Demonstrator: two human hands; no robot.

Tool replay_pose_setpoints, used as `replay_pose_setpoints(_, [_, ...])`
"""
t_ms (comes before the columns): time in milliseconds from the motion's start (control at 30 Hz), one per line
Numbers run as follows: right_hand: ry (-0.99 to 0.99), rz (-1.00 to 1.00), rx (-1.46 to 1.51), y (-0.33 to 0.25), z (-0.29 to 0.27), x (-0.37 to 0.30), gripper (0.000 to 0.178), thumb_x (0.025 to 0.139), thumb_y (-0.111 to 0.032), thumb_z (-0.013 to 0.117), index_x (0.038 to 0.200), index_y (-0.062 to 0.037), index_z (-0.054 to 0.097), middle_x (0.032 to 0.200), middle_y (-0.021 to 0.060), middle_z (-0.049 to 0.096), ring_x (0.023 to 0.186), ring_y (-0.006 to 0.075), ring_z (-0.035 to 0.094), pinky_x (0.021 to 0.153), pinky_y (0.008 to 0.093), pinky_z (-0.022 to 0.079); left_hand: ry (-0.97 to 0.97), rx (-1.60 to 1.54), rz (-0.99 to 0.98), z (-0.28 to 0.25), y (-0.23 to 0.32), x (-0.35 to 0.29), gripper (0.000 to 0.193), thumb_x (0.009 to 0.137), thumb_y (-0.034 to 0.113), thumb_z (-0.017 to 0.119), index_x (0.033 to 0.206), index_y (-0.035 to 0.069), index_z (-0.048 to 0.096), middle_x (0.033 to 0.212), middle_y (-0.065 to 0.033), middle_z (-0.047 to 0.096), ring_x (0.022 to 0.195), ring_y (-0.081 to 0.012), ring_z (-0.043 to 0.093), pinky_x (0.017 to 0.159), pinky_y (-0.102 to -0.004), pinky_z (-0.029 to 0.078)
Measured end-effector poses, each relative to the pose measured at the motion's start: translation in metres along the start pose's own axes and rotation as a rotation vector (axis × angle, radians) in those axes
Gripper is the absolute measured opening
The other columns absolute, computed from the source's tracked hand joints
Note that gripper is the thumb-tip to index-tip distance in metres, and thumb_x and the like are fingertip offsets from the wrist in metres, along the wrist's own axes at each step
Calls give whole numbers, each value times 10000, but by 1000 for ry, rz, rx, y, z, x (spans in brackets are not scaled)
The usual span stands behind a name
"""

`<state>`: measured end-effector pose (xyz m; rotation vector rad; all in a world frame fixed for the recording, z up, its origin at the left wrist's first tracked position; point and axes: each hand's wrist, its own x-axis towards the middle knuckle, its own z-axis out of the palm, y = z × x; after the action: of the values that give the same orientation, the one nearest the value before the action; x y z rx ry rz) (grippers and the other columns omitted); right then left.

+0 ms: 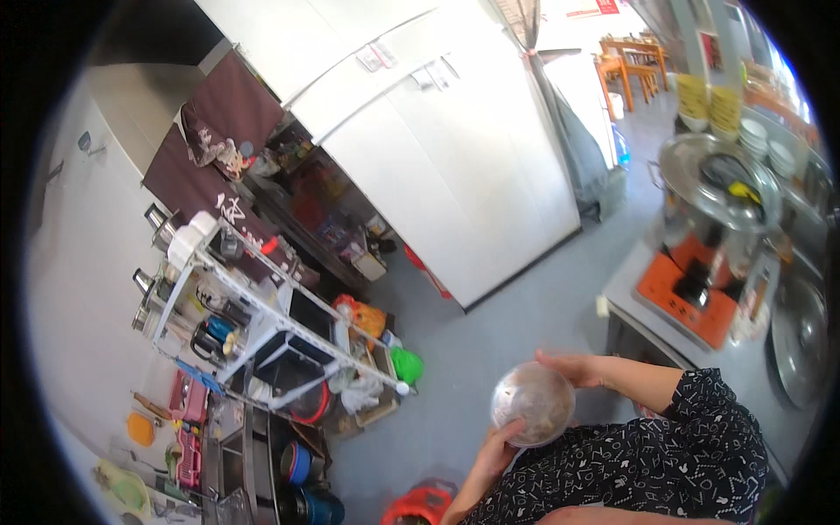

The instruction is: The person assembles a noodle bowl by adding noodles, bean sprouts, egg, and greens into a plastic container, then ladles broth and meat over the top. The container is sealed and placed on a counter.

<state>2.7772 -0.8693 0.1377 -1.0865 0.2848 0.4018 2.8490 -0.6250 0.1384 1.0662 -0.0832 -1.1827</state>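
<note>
A round, see-through plastic bowl (533, 404) is held in front of my body, with something pale and brownish showing through it; whether a lid covers it I cannot tell. My left hand (499, 446) grips its near left side, the thumb lying over the rim. On the far right side, my right hand (569, 367) is closed against the edge, and its fingertips are partly hidden behind the bowl. Both hands carry the bowl in the air above the grey floor.
To my right, a counter (630, 293) bears an orange cooktop (678, 302) and a large steel pot (700, 171). A white metal rack (284, 293) with appliances stands left. A red basin (411, 507) sits on the floor below me. A white partition (464, 166) rises ahead.
</note>
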Motion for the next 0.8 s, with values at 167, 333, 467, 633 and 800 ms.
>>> replay_pose_setpoints(167, [285,-133,-52,-87,-62,81,577,1029,-482,415,1394,-43,498,1367,107,547,1273,229,500,1079,413,411,-142,-109,-122,-14,106,132,587,924,171,647,1420,-20,397,1349,-165,547,1185,-300,584,1045,-452,458])
replay_pose_setpoints(333, [347,-422,80,-156,-108,136,609,1020,-524,388,1412,-68,483,1415,112,515,1300,249,482,1077,417,402,-237,-45,118,-8,157,239,560,943,179,608,1414,-38,398,1355,-171,544,1177,-281,591,1039,-448,470])
replay_pose_setpoints(467, [143,-216,285,-220,-177,184,597,1023,-501,415,1413,-53,468,1415,112,520,1290,244,509,1068,409,429,-358,125,-85,-46,225,353,578,936,201,621,1429,6,392,1353,-144,545,1184,-256,585,997,-428,504])
replay_pose_setpoints(633, [369,-260,250,-273,-243,243,594,1023,-473,431,1406,-19,461,1378,140,546,1231,272,555,1069,429,434,-555,303,-350,-35,325,474,745,867,343,715,1458,42,374,1333,-116,554,1180,-253,582,942,-398,528])
replay_pose_setpoints(800, [627,-460,396,-307,-308,240,529,1027,-429,452,1350,-15,513,1313,119,588,1175,244,586,1031,396,463,-90,709,631,67,566,583,624,1025,397,493,1521,100,259,1139,-89,546,1074,-179,547,921,-363,493])
